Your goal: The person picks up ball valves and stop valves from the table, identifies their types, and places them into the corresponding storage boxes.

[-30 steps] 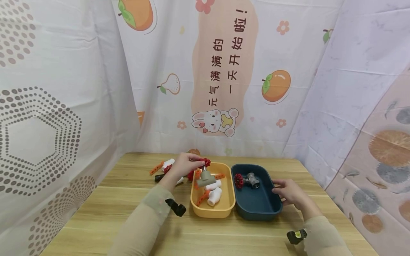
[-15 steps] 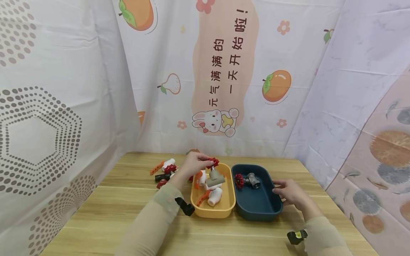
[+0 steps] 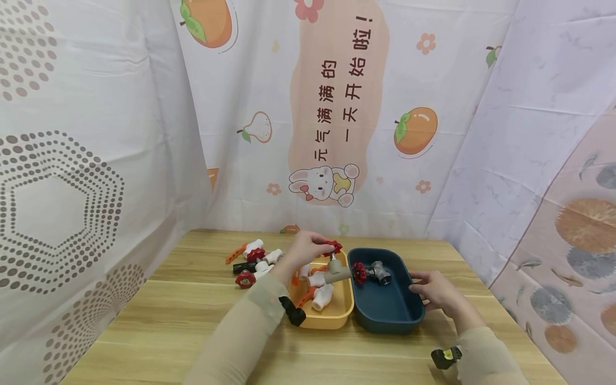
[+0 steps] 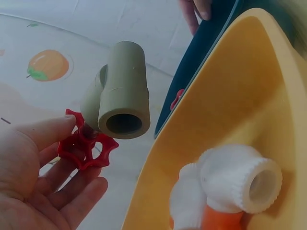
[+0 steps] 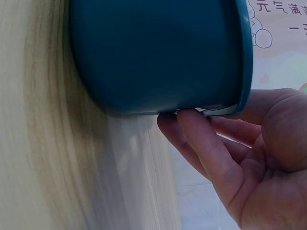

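Note:
My left hand (image 3: 308, 251) pinches the red handwheel of a beige stop valve (image 3: 338, 271), its body hanging over the right part of the yellow bin (image 3: 348, 315). In the left wrist view, the pipe mouth of the stop valve (image 4: 124, 91) faces the camera, with thumb and fingers on the wheel. My right hand (image 3: 435, 289) grips the right wall of the dark blue bin (image 3: 390, 307) at the rim; in the right wrist view its fingers (image 5: 206, 143) bear on the wall. Inside that bin lies a metal valve (image 3: 380, 271) with a red handwheel.
White ball valves (image 3: 323, 295) with orange handles lie in the yellow bin, which stands right beside the blue one. To its left on the wooden table (image 3: 183, 310) is a pile of several valves (image 3: 260, 262), some with red wheels. A printed curtain (image 3: 240, 176) hangs behind.
My left hand has carried the stop valve rightward across the yellow bin, toward the blue bin's near side. My right hand and both bins have stayed in place.

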The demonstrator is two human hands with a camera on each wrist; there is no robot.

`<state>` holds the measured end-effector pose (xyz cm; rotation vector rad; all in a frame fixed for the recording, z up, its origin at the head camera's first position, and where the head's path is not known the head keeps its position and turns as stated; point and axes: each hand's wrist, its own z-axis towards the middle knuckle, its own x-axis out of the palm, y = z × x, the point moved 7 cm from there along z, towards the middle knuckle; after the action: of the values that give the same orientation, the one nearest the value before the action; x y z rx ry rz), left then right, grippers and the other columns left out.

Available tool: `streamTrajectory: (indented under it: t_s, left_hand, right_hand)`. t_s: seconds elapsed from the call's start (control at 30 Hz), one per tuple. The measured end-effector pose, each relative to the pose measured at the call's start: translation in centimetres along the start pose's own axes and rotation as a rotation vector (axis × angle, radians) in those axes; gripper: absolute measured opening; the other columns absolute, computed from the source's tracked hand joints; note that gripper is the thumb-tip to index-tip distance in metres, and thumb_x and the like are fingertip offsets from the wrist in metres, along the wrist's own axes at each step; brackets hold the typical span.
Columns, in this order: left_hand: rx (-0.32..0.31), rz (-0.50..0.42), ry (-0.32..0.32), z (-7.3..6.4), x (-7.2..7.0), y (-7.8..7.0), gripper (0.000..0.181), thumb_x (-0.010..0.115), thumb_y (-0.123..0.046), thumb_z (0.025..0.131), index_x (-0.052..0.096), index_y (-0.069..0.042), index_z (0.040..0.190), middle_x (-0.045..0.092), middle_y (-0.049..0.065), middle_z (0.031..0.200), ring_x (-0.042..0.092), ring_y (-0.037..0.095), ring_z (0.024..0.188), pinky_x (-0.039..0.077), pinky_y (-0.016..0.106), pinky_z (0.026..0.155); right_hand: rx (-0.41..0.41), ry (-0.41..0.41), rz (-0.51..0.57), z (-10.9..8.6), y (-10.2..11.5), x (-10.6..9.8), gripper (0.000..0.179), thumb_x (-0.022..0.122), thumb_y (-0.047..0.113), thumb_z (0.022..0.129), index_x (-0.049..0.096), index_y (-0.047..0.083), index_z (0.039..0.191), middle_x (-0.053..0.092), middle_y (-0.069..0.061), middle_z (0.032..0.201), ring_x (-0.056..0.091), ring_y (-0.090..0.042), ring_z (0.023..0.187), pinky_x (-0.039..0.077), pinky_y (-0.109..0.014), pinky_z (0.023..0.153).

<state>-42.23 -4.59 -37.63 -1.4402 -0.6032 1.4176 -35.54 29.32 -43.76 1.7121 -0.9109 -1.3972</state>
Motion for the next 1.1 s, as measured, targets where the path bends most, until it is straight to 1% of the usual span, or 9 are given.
streamTrajectory:
  t_s: [0.17,0.33,0.53,0.7,0.9,1.1]
  left_hand:
    - [0.009,0.004,0.000,0.2,1.2,-0.6,0.015,0.078,-0.028,0.093,0.080,-0.015,0.100,0.073,-0.002,0.092,0.068,0.033,0.097,0.057,0.037,0.081]
    - [0.001,0.026,0.003,0.4,2.4,-1.0,0.014,0.079,-0.029,0.092,0.081,-0.018,0.099,0.072,-0.004,0.091,0.068,0.027,0.092,0.057,0.033,0.077]
    - [-0.022,0.040,0.005,0.8,3.7,-1.3,0.011,0.080,-0.031,0.090,0.081,-0.021,0.094,0.072,-0.006,0.086,0.065,0.021,0.086,0.055,0.031,0.072]
    - [-0.010,0.059,0.009,1.1,4.9,-1.7,0.013,0.081,-0.033,0.089,0.081,-0.021,0.094,0.071,-0.007,0.085,0.063,0.018,0.080,0.055,0.029,0.067]
    - [0.002,0.059,0.010,1.3,6.2,-2.3,0.015,0.081,-0.033,0.089,0.081,-0.020,0.095,0.071,-0.008,0.085,0.062,0.016,0.081,0.053,0.031,0.070]
    - [0.034,0.096,0.006,1.6,7.5,-2.5,0.017,0.083,-0.033,0.087,0.082,-0.020,0.098,0.071,-0.010,0.088,0.062,0.011,0.082,0.054,0.030,0.072]
  right_hand:
    - [-0.005,0.015,-0.006,0.1,-0.1,0.0,0.054,0.062,0.004,0.099,0.043,-0.011,0.147,0.066,-0.027,0.116,0.070,-0.028,0.088,0.061,-0.048,0.068]
    - [-0.001,0.010,0.000,0.1,-0.1,0.0,0.053,0.061,0.003,0.099,0.043,-0.011,0.147,0.066,-0.027,0.117,0.070,-0.028,0.086,0.061,-0.048,0.067]
    - [0.001,-0.011,0.001,0.0,0.0,0.0,0.051,0.061,0.003,0.099,0.045,-0.010,0.147,0.065,-0.029,0.119,0.071,-0.029,0.087,0.061,-0.048,0.066]
    - [-0.001,-0.009,-0.004,0.0,0.0,0.0,0.052,0.061,0.003,0.099,0.045,-0.010,0.147,0.067,-0.027,0.116,0.071,-0.029,0.085,0.061,-0.048,0.066]
    - [-0.003,-0.012,-0.001,0.0,0.1,0.0,0.052,0.060,0.002,0.099,0.045,-0.010,0.147,0.067,-0.027,0.116,0.070,-0.029,0.085,0.061,-0.048,0.065]
    - [-0.018,-0.005,0.006,-0.2,0.1,0.1,0.053,0.061,0.002,0.099,0.044,-0.012,0.147,0.068,-0.026,0.112,0.070,-0.028,0.084,0.061,-0.049,0.066]
